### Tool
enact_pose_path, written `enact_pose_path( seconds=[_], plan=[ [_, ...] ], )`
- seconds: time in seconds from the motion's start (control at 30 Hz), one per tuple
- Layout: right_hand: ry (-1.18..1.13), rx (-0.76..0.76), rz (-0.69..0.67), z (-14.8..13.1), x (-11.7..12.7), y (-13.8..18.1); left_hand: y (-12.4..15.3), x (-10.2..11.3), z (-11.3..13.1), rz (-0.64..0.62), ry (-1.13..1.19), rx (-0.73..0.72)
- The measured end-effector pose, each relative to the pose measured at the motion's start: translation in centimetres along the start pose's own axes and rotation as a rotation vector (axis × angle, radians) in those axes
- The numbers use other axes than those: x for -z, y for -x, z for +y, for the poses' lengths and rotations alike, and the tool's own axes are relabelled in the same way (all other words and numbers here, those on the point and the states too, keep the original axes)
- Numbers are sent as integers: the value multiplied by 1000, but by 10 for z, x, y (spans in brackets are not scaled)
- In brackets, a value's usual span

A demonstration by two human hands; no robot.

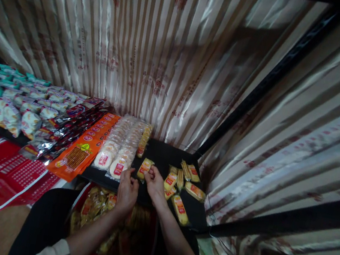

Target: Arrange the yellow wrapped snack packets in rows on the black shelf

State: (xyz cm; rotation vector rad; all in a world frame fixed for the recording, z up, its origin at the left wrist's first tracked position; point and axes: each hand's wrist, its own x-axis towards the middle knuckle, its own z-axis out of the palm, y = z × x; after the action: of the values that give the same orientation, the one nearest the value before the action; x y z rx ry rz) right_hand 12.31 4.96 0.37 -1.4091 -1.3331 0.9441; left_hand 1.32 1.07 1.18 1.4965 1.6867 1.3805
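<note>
My right hand (pixel 154 183) pinches the near right corner of a small yellow snack packet (pixel 144 167) with a red-and-white label, low over the black shelf (pixel 161 150). Just left of it, my left hand (pixel 127 190) has its fingers loosely bent and apart, with nothing visible in them. It is beside the front end of the rows of white round crackers (pixel 118 167) in clear wrappers. Behind the held packet, a row of similar yellow packets (pixel 144 140) runs back along the crackers. Several loose yellow packets (pixel 179 209) lie scattered right of my right hand.
Below the shelf, between my knees, a red basket (pixel 80 195) holds many yellow packets. Leftward along the shelf are orange stick-snack bags (pixel 89 144), dark shiny bags (pixel 58 135) and white-and-green bags (pixel 0 108). Red baskets (pixel 2 173) stand at left. Black posts (pixel 261 90) and striped sheeting (pixel 157 47) enclose the shelf.
</note>
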Motion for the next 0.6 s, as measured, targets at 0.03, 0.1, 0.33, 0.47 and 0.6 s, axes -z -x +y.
enact_pose_path(
  seconds=[0.03,0.1,0.33,0.47,0.6],
  plan=[
    [43,-1,10,1,1,-6,0,0,0,6,-10,-25],
    [146,2,41,3,1,-18,-3,-2,-2,-17,-13,-48],
    [345,-16,58,0,-15,-53,-22,-22,-11,-92,138,55],
    [329,-35,60,-1,-24,-62,-30,-35,-11,-132,239,147],
    [316,-33,64,2,-29,-66,-34,-43,-13,-123,209,140]
  ],
)
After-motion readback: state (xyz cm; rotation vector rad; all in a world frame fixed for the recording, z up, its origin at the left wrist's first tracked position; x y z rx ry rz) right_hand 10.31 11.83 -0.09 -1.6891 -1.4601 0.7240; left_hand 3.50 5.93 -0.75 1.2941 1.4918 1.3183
